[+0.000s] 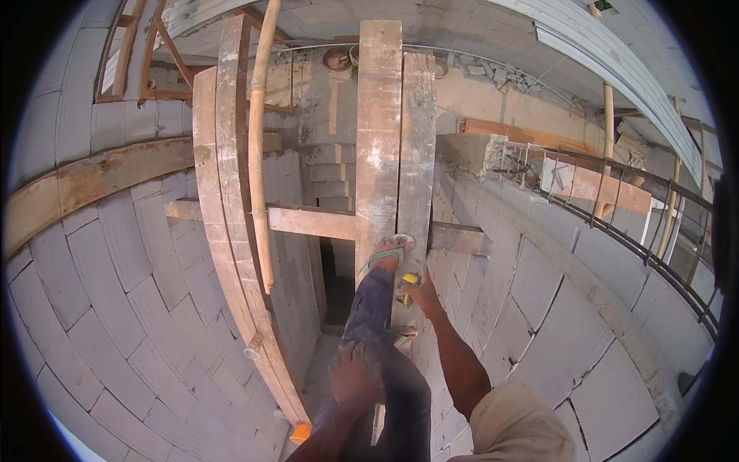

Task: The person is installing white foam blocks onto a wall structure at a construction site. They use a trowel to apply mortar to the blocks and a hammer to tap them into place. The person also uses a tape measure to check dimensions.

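My right hand (pixel 419 294) reaches down and grips a yellow and black tape measure (pixel 409 289), low over the paired planks (pixel 379 123) I stand on. My left hand (pixel 356 375) lies on my trouser leg (pixel 366 308), fingers apart and holding nothing. Just ahead of the tape measure is my front foot in a sandal (pixel 391 250), set on the planks. The other sandal (pixel 403 332) shows partly behind my leg.
Block walls rise at left (pixel 115 285) and right (pixel 570 331), with a deep gap (pixel 339 285) below. A crossbeam (pixel 312 222) runs under the planks. More planks (pixel 231 154), a bamboo pole (pixel 259 154) and an orange cup (pixel 300 433) are at left; a rebar cage (pixel 616 219) is at right.
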{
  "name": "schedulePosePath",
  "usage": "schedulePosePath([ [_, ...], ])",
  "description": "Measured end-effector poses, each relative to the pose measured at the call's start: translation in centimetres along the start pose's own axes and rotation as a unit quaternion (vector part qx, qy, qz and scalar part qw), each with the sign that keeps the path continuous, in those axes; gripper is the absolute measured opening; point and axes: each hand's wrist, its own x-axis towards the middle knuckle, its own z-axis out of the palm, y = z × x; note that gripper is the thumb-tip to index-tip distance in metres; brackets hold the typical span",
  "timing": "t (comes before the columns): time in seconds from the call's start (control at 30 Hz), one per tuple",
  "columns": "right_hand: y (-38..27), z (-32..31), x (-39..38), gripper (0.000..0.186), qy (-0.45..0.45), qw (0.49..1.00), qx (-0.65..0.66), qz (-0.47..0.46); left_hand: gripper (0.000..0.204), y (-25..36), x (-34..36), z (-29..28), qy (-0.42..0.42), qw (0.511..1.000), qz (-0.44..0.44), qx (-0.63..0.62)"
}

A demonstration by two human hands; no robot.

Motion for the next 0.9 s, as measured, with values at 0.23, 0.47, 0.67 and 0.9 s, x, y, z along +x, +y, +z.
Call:
schedulePosePath([
  [0.23, 1.4, -0.7, -23.5, 0.061, -0.008, 0.983, 0.177, 0.055, 0.05, -1.1, -2.3, 3.0, 0.081, 0.994, 0.057, -0.053],
  [0.47, 4.9, -3.5, -37.0, 0.063, 0.105, 0.973, 0.152, -0.14, 0.04, -1.3, -8.2, 4.4, -0.124, 0.882, 0.325, -0.318],
  [0.67, 4.9, -4.6, -47.6, 0.053, 0.139, 0.958, 0.051, -0.244, 0.04, 1.8, -17.1, 1.7, -0.378, 0.832, 0.219, -0.341],
  [0.9, 7.0, -5.1, -53.1, 0.067, 0.234, 0.931, -0.034, -0.278, 0.031, 4.7, -20.0, -0.1, -0.497, 0.775, 0.238, -0.308],
])
